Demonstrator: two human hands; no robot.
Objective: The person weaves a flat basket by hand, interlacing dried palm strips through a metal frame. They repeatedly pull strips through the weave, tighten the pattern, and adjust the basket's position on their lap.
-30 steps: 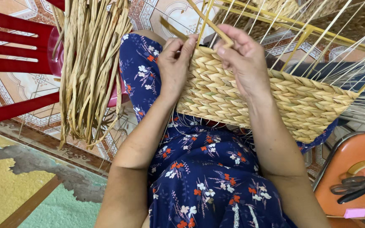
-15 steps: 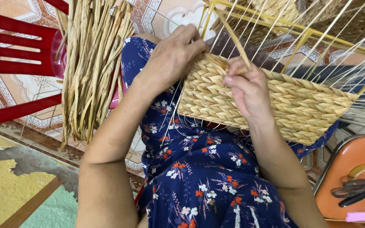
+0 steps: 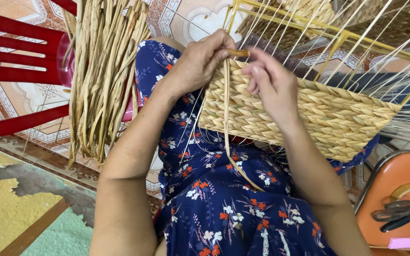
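Two bare hands at the top edge of a half-woven rectangular basket of tan plaited straw (image 3: 309,118), which rests on the lap over a navy floral dress (image 3: 214,204). Left hand (image 3: 200,61) is curled at the basket's near corner, fingers closed on the top end of a long loose flat straw strand (image 3: 226,128); the pinch point itself is hidden under the fingers. The strand hangs down the basket's front face and curves across the dress. Right hand (image 3: 269,83) sits just beside the left, fingers bent inward over the rim; cannot tell whether it grips anything, fingertips are hidden behind the knuckles.

Thin pale upright stakes (image 3: 357,52) fan up from the rim through a yellow wire frame (image 3: 338,38); their tops are cut off by the picture edge. The basket's far end is lost among the stakes at right.

Left of the lap, a hanging bundle of dry straw strands (image 3: 100,71) partly covers a red slatted plastic chair (image 3: 20,61); bundle top is cut off. Lower right, dark-handled scissors (image 3: 397,213) lie on an orange stool seat (image 3: 395,185), only partly in frame.
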